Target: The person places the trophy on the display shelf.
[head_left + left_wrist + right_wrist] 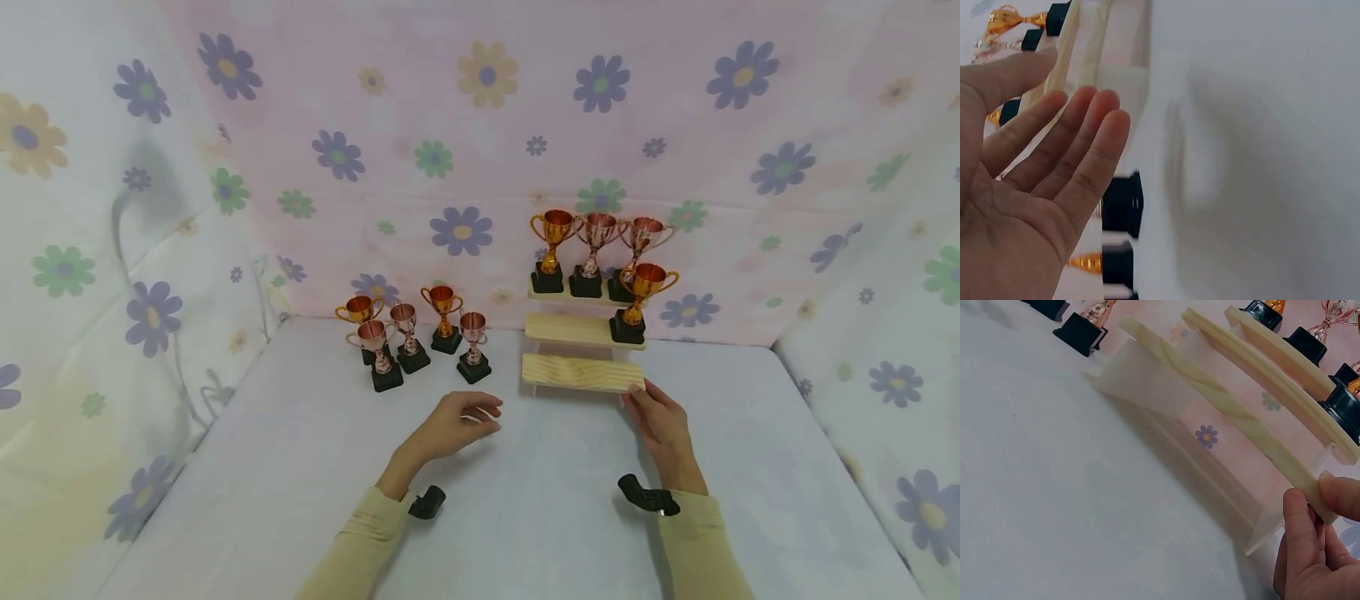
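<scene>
A three-tier wooden display shelf stands on the table at the back right. My right hand pinches the right end of its lowest board, thumb on top and fingers beneath. Three trophies, one gold-coloured trophy and two rose-coloured ones, line the top tier. Another gold trophy sits at the right end of the middle tier. My left hand hovers in front of the shelf's left side, fingers relaxed and holding nothing; its palm shows in the left wrist view.
Several trophies stand in a cluster left of the shelf, the nearest a rose-coloured trophy. A flowered cloth hangs behind and at both sides of the white table. Clear side panels support the shelf boards.
</scene>
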`<state>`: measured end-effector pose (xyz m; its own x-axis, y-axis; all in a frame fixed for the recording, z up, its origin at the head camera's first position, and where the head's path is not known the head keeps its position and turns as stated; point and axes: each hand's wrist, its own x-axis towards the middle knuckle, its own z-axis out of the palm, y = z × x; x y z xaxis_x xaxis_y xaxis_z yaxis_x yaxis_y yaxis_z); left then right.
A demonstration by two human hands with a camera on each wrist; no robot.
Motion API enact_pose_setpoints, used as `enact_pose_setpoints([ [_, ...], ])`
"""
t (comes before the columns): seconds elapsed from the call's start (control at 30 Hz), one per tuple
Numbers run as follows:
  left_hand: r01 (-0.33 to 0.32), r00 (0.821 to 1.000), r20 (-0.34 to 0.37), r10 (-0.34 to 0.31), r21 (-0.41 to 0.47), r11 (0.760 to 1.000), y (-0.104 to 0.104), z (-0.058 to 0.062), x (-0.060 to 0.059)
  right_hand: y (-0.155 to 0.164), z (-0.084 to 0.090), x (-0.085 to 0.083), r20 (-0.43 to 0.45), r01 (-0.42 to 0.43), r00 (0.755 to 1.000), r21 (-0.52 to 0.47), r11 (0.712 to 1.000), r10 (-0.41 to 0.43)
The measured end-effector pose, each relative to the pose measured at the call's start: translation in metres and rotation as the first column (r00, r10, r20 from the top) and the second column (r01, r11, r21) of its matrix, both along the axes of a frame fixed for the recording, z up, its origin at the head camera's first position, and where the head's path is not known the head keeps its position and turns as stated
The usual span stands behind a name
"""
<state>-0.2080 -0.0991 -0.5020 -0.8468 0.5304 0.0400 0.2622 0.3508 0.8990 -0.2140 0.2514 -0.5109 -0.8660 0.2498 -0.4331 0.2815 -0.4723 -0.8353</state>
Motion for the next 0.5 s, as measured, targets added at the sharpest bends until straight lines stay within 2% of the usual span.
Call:
enact_pose_setpoints([
  [0.13,-0.103,0.994,-0.040,0.102,-0.026,0.994,-0.032,-0.002,0.011,0.001,0.000,0.000,0.005,0.008,1.000,-0.005,1.000,-0.008],
  [0.23,-0.223,0.973,-0.075,0.219,-0.052,0.973,-0.060,-0.003,0.017,0.001,-0.001,0.000,-0.004,0.004,1.000,0.010,1.000,-0.004],
  [0.37,-0.399,0.915,-0.103,0.389,-0.101,0.911,-0.103,-0.004,0.026,-0.002,-0.003,-0.001,-0.001,0.011,1.000,0.024,1.000,-0.011],
  [0.5,-0.526,0.850,-0.105,0.516,-0.149,0.837,-0.143,-0.002,0.039,-0.004,-0.005,-0.002,0.003,0.012,1.000,0.026,1.000,-0.012],
])
